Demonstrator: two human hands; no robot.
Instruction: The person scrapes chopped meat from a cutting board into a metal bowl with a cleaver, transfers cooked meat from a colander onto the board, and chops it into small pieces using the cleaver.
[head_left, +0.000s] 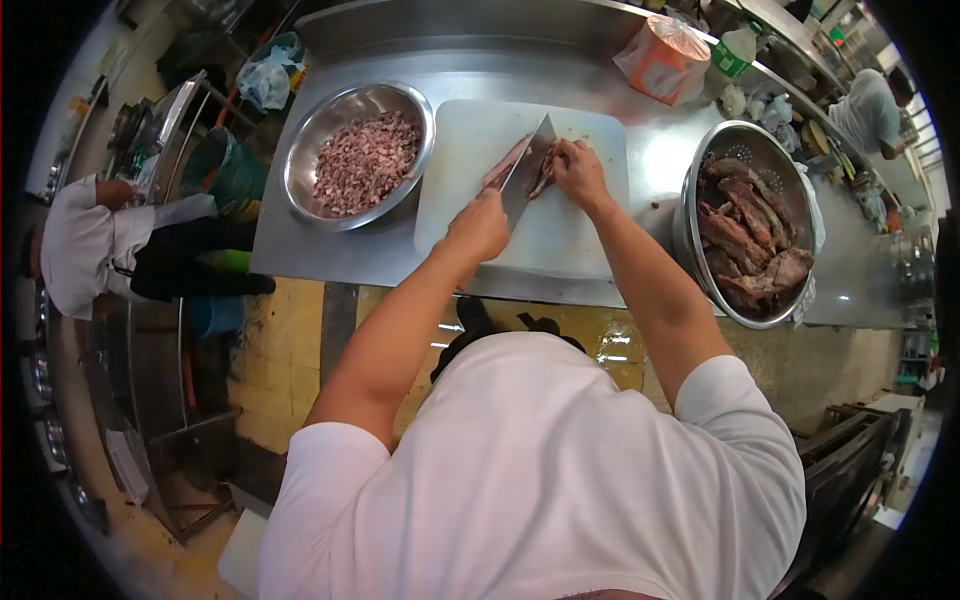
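Note:
My left hand (478,228) is closed around the handle of a cleaver (526,178), whose broad blade stands on edge over a white cutting board (460,140). Closed on a piece of cooked meat (543,175), my right hand (582,174) presses it right beside the blade. Another strip of meat (503,166) lies on the blade's left side. To the left of the board, a steel bowl (292,170) holds a heap of small diced meat (366,164). On the right, a perforated steel colander (690,215) contains several large dark pieces of meat (750,225).
The steel counter (480,75) has a raised back edge. Behind the board stand an orange bag-wrapped container (662,62) and a green-labelled bottle (737,50). One person in white (85,245) is at far left, another (868,112) at far right.

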